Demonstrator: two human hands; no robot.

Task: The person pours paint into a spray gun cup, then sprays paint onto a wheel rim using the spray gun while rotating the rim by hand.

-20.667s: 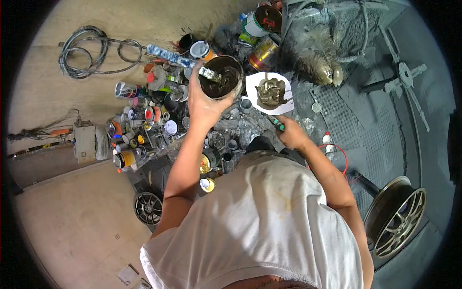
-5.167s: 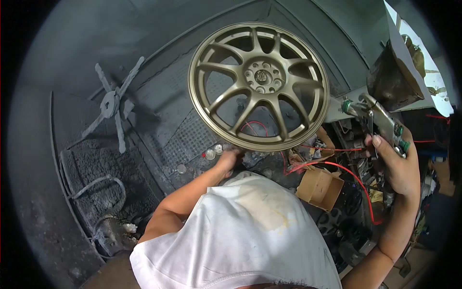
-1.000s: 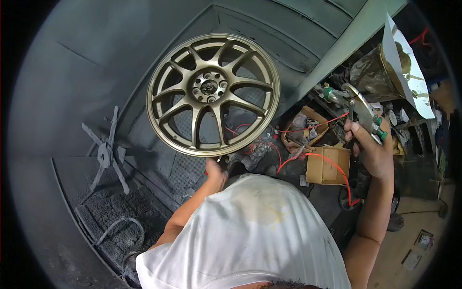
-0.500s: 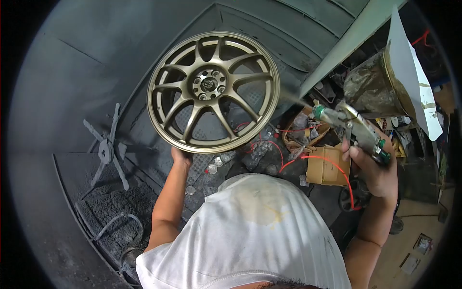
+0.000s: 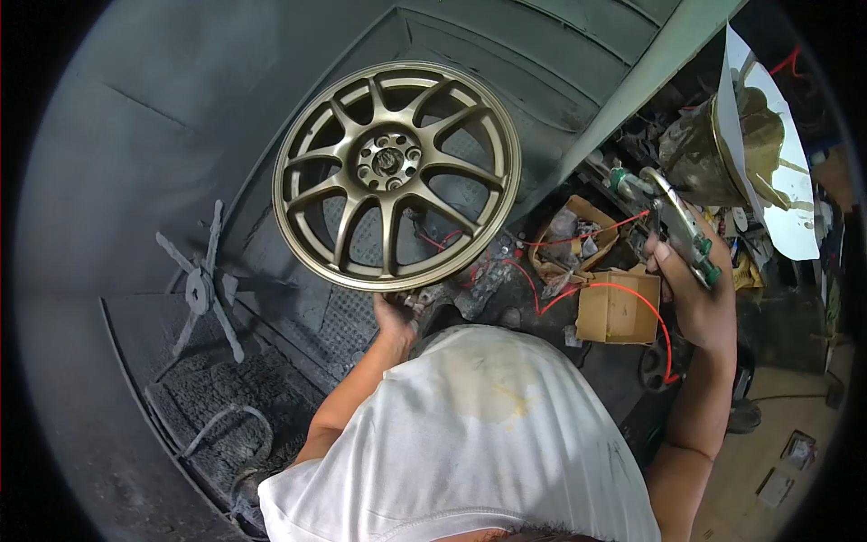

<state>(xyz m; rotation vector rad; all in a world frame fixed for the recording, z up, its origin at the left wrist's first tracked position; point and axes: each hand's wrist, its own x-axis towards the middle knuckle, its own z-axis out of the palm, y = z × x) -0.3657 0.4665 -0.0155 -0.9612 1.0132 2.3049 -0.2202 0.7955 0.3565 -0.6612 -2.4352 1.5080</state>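
Note:
A bronze multi-spoke wheel rim (image 5: 388, 161) faces up at the upper middle; whatever supports it is out of sight. My left hand (image 5: 394, 318) is at its near lower edge, the fingers mostly hidden beneath, so I cannot tell whether they grip. To the right, my right hand (image 5: 691, 285) is wrapped around a metal spray gun (image 5: 673, 212) with green fittings. The gun's nozzle end points up and left, apart from the rim, and no mist shows from it.
A grey cross-shaped stand (image 5: 198, 289) is at the left. An open cardboard box (image 5: 621, 312) and a red hose (image 5: 623, 286) lie below the gun. A coated bucket-like container with a white sheet (image 5: 797, 221) rises right of my right hand. Grey booth walls enclose the back.
The rim has rotated, its spokes now at other angles. My left hand has shifted right along its lower edge. The spray gun has tilted upward, and the mist at its nozzle is gone.

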